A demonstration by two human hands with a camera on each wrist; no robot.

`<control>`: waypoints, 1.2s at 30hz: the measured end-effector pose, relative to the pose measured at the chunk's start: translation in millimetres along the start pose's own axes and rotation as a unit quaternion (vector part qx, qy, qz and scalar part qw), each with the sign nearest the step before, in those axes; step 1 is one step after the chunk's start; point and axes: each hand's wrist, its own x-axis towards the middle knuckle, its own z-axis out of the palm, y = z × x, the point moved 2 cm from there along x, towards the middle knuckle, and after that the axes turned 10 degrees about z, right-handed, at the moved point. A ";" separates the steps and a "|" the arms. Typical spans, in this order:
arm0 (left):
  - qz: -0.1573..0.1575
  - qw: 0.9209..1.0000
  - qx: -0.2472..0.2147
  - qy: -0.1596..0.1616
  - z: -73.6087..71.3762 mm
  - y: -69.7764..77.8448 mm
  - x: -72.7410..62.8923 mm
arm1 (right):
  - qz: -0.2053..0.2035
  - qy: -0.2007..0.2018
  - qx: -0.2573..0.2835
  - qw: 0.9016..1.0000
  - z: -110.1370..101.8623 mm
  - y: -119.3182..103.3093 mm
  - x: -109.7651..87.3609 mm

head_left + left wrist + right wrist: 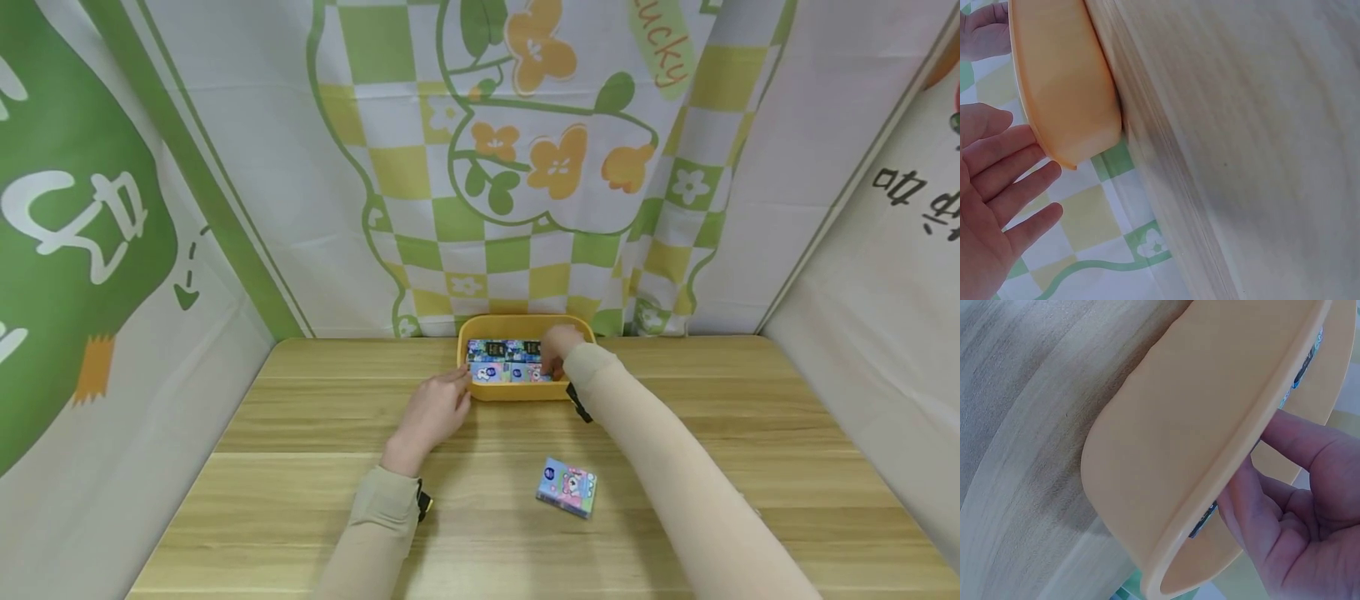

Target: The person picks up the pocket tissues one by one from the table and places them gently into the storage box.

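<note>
A yellow-orange basket stands at the table's back edge. Inside it, two dark patterned small boxes lie behind two light blue and pink ones. My right hand reaches down into the basket's right end. There its thumb and curled fingers pinch a small box, mostly hidden by the rim and the fingers. With fingers extended, my left hand touches the basket's left end; the left wrist view shows its fingertips right at the rim. Another cartoon-printed small box lies flat on the table, nearer me.
The wood-grain table ends at a printed cloth right behind the basket. Cloth walls also rise on the left and right. My right forearm stretches across the table beside the loose box.
</note>
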 end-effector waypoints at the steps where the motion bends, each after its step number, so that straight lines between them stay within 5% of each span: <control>1: 0.000 1.000 0.001 -0.001 -0.2 0.0 0.1 | 0.001 0.000 0.003 1.000 -0.1 0.2 -0.3; 14: -0.003 1.000 -0.001 -0.004 -2.9 1.8 1.5 | 0.020 -0.003 0.054 0.998 0.4 2.6 7.7; 23: -0.011 1.000 0.002 -0.005 -2.8 2.4 0.4 | -0.006 -0.016 0.070 0.997 -1.2 5.4 5.0; 31: -0.011 1.000 -0.004 -0.002 -1.3 1.3 1.0 | -0.018 -0.051 0.034 0.998 -9.3 5.2 -2.7; 36: -0.014 1.000 -0.004 -0.006 -1.1 0.7 0.7 | -0.010 -0.074 0.063 0.995 -10.8 8.0 -1.5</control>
